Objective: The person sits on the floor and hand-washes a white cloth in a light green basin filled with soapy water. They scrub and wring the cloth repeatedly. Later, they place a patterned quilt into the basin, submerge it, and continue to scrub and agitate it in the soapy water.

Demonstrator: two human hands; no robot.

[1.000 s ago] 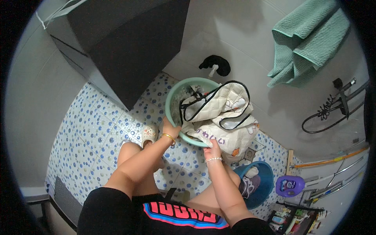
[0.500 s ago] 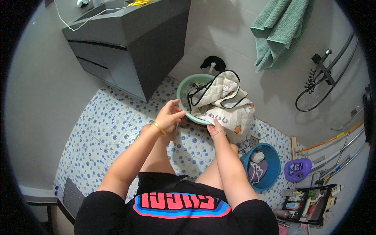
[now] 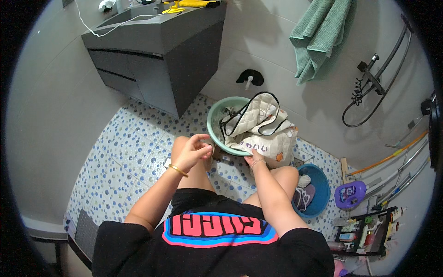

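Note:
A pale green basin point(image 3: 213, 123) stands beyond my knees with water visible inside. A cream quilted cloth point(image 3: 251, 121) with black edging and printed figures is heaped in it and hangs over its right side. My right hand point(image 3: 255, 159) grips the near right rim, thumb on top by the cloth, fingers mostly hidden below. Off the basin's near left side, my left hand point(image 3: 193, 153) hovers over my left knee, empty, its fingers loosely bent and apart. A gold bangle point(image 3: 178, 170) circles my left wrist.
A blue bucket point(image 3: 326, 187) holding shoes stands by my right knee. Beside it are a purple detergent bottle point(image 3: 350, 194) and a black rack point(image 3: 367, 234) of bottles. A dark grey vanity cabinet point(image 3: 194, 60) juts out at the far left. A green towel point(image 3: 318, 44) hangs on the wall.
My left hand has drawn back from the basin's rim toward my left knee, fingers curling more. The right hand stays on the rim. My knees have come up and the view has shifted.

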